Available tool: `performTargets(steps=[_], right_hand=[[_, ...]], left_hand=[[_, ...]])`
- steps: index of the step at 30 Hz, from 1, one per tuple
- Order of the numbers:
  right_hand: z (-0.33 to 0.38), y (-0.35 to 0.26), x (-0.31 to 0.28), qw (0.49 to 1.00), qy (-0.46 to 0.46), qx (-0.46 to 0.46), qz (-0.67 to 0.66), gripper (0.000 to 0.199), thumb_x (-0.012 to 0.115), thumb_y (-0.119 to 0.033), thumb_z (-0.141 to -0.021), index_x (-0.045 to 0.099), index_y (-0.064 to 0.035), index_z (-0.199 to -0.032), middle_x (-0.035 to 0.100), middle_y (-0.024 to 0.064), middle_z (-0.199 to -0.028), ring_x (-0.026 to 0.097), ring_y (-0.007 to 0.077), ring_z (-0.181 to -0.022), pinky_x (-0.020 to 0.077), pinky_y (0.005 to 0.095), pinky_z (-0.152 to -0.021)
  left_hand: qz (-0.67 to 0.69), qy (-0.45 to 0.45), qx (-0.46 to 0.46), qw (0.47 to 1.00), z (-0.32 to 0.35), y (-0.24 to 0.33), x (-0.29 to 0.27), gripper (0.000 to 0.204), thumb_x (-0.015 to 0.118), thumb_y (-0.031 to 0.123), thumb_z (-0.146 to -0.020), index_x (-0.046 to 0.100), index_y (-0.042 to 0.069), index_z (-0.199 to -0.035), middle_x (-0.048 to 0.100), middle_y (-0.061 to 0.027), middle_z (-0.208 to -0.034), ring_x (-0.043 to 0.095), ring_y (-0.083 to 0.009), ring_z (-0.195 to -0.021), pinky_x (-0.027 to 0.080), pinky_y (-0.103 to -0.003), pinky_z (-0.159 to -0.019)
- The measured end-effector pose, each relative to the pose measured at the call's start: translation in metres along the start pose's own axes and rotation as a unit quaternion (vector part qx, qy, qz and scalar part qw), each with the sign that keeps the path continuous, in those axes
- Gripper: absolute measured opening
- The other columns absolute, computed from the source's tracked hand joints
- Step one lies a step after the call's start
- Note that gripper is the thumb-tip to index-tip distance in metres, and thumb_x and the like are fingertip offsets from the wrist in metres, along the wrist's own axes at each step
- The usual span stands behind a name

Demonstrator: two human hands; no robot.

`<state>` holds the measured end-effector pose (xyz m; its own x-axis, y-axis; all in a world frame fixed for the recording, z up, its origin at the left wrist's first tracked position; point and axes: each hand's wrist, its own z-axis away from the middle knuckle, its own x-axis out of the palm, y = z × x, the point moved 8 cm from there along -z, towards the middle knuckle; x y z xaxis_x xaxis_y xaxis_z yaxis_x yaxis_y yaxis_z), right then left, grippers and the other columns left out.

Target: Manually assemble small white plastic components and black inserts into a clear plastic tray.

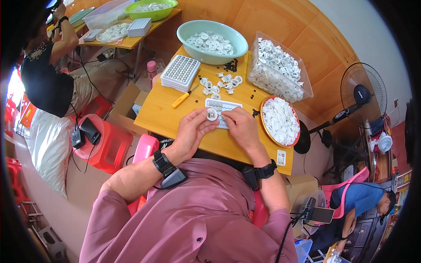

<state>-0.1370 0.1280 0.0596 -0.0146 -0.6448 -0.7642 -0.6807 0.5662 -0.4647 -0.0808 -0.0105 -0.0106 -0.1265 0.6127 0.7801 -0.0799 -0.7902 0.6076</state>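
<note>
A yellow bench (pixel 163 109) was crowded around the pale shallow tray (pixel 224 101), which was laid near the front edge: a clear bin (pixel 307 86) heaped with white parts (pixel 277 53) was set beyond the tray to its right, a pale green basin (pixel 210 57) roughly straight beyond it, and a stack of trays (pixel 174 84) beyond it to the left. At the tray's near side, the left hand (pixel 191 128) was closed narrowly, a round white piece (pixel 212 114) being held between thumb and fingertips in front of the tray's left part. The right hand (pixel 241 127) was bunched, thumb and forefinger close together at the tray's near right part; whether anything was pinched there could not be told. The tray was judged light, thin and fairly stiff, best taken by its outer edges and kept level. The piece was judged very light, of hard, smooth plastic, apt to slip if squeezed off-centre and perhaps easily chipped; the outer rim was thought its best hold. Much of the tray's near side was hidden by the hands, as was part of the piece's rim. The piece's inner detail was too small to be made out, and the black bits (pixel 255 113) right of the tray could not be identified.
</note>
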Motion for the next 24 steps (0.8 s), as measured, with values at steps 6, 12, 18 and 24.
performTargets(steps=[6, 12, 18, 24], right_hand=[[-0.002, -0.002, -0.002, 1.000, -0.015, 0.026, -0.003, 0.013, 0.068, -0.014, -0.085, 0.076, -0.0065, -0.092, 0.070, 0.0137, -0.089, 0.067, 0.0354, -0.079, 0.0526, 0.0425, -0.071], [-0.002, 0.008, -0.001, 0.998, -0.030, 0.048, -0.012, 0.013, 0.068, -0.014, -0.084, 0.076, -0.0056, -0.089, 0.070, 0.0149, -0.088, 0.067, 0.0355, -0.082, 0.0519, 0.0437, -0.074], [-0.001, 0.012, 0.001, 0.998, -0.041, 0.049, -0.008, 0.012, 0.070, -0.014, -0.083, 0.075, -0.0045, -0.087, 0.070, 0.0143, -0.086, 0.067, 0.0340, -0.082, 0.0516, 0.0419, -0.073], [-0.005, -0.004, -0.023, 0.989, 0.018, 0.101, -0.107, 0.009, 0.074, -0.011, -0.080, 0.074, -0.0046, -0.086, 0.069, 0.0100, -0.080, 0.065, 0.0264, -0.073, 0.0499, 0.0355, -0.069]], left_hand=[[0.006, 0.004, 0.006, 1.000, 0.001, 0.001, -0.001, 0.027, 0.056, 0.018, -0.103, 0.056, -0.001, -0.123, 0.068, -0.0138, -0.115, 0.069, -0.0223, -0.102, 0.055, -0.033, -0.092], [-0.010, -0.016, -0.015, 1.000, 0.002, -0.002, 0.003, 0.027, 0.056, 0.017, -0.103, 0.056, -0.001, -0.122, 0.068, -0.0142, -0.114, 0.070, -0.0213, -0.100, 0.056, -0.032, -0.089], [-0.001, -0.022, -0.021, 1.000, 0.002, -0.004, 0.006, 0.026, 0.055, 0.016, -0.103, 0.056, -0.002, -0.122, 0.069, -0.0146, -0.114, 0.071, -0.0209, -0.099, 0.058, -0.030, -0.087], [-0.001, -0.041, -0.028, 0.999, 0.002, -0.007, 0.006, 0.026, 0.054, 0.016, -0.104, 0.058, -0.002, -0.123, 0.068, -0.0155, -0.116, 0.070, -0.0234, -0.103, 0.058, -0.032, -0.091]])
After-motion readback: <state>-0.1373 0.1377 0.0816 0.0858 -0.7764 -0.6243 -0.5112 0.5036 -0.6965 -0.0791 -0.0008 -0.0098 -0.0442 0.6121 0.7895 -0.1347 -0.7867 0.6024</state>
